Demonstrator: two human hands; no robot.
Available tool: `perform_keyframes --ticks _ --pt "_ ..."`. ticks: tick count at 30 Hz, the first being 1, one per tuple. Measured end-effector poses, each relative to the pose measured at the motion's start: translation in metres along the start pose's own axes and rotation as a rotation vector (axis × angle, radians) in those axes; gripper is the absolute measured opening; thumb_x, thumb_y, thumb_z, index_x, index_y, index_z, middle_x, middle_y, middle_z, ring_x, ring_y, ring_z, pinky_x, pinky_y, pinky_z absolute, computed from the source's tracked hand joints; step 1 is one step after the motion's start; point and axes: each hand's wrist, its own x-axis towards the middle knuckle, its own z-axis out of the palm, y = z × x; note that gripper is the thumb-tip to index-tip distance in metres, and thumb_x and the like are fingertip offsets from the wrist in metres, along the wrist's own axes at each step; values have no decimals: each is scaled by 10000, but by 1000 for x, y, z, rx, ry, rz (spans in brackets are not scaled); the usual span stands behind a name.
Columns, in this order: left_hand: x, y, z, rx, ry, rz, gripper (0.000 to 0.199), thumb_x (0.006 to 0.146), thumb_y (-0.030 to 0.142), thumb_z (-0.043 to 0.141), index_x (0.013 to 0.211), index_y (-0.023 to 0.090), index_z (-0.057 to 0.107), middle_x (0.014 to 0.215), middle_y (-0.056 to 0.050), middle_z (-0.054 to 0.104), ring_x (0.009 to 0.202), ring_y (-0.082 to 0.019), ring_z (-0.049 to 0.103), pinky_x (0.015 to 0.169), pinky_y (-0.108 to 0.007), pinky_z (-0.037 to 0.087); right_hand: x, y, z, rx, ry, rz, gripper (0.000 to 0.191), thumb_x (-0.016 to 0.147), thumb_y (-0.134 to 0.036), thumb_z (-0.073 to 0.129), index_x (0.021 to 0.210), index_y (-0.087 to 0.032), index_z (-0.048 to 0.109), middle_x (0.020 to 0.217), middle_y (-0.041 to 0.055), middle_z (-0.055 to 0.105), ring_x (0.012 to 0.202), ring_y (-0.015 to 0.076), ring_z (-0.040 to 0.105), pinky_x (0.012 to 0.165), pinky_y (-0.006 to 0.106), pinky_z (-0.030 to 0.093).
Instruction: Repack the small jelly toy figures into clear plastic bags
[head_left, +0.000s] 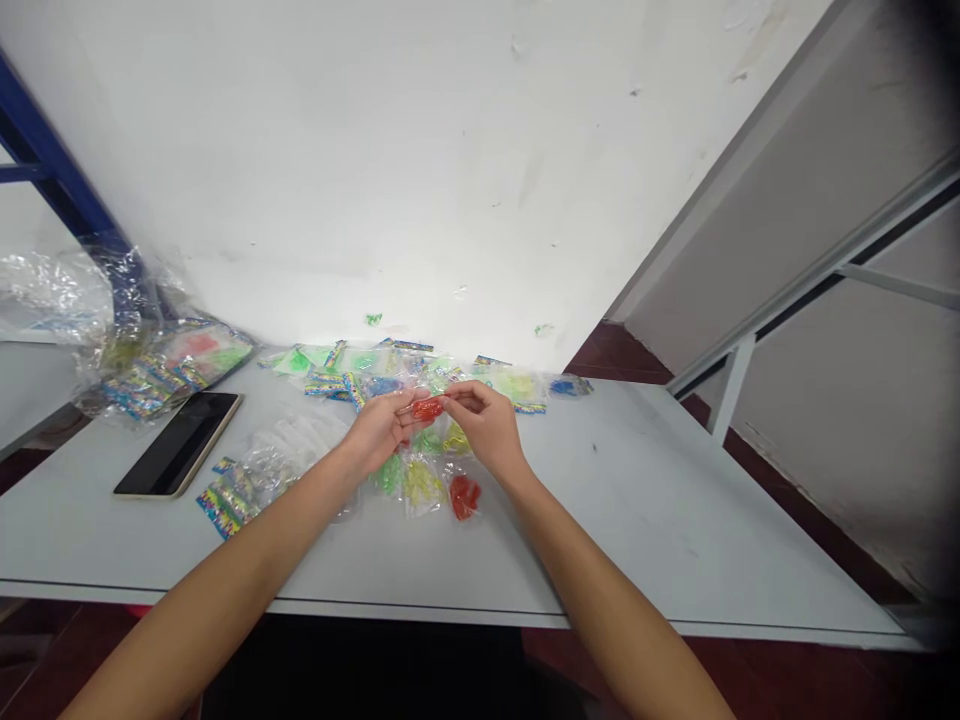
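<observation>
Over the middle of the table, a small clear bag with something red in it (427,408) is held between my two hands. My left hand (382,425) is closed on its left side, fingers beneath it. The thumb and fingertips of my right hand (484,420) pinch its right end. Just below my hands lie clear bags with yellow contents (421,484), green contents (387,474) and red contents (464,496). What the coloured contents are is too small to tell.
Several flat packets with patterned strips (330,384) lie along the white wall (420,180). A phone (180,445) rests at the left, beside a large clear plastic bag of packets (161,375). Patterned packaging (227,497) lies near my left forearm on the grey table (660,500).
</observation>
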Motion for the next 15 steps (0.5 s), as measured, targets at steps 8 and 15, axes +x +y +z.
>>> perform_keyframes --ticks 8,15 --pt "-4 5 3 -59 46 74 211 905 164 512 889 82 705 825 -112 730 809 -183 711 885 -336 546 -2 -7 0 118 -63 -53 146 750 -332 727 818 -212 679 778 25 675 730 174 626 666 304 496" --pt "4 2 -3 -79 43 79 244 925 200 482 889 76 689 824 -130 726 784 -194 710 838 -335 546 -4 -12 -4 176 -90 -89 137 775 -329 734 847 -218 697 809 26 680 745 164 618 675 313 492"
